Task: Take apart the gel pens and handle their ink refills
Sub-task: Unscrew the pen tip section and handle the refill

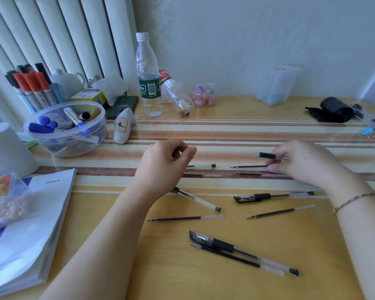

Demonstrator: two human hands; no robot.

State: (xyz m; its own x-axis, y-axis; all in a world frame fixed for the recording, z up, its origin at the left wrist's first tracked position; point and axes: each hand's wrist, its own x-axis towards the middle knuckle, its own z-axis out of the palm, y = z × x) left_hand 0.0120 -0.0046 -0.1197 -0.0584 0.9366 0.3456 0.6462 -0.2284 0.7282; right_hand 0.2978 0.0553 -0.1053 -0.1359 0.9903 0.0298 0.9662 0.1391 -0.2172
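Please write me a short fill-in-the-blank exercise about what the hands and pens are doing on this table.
1. The right hand holds a pen barrel with a ____ rubber grip.
2. The water bottle stands upright with a ____ cap.
3. The round clear tub holds markers with ____ caps.
4. The left hand is above the ____ table.

Missing words: black; white; blue; wooden

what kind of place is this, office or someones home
Probably a desk at home or in a small office: a tub of markers, an "Office" booklet and gel pens on a wooden table beside a radiator.
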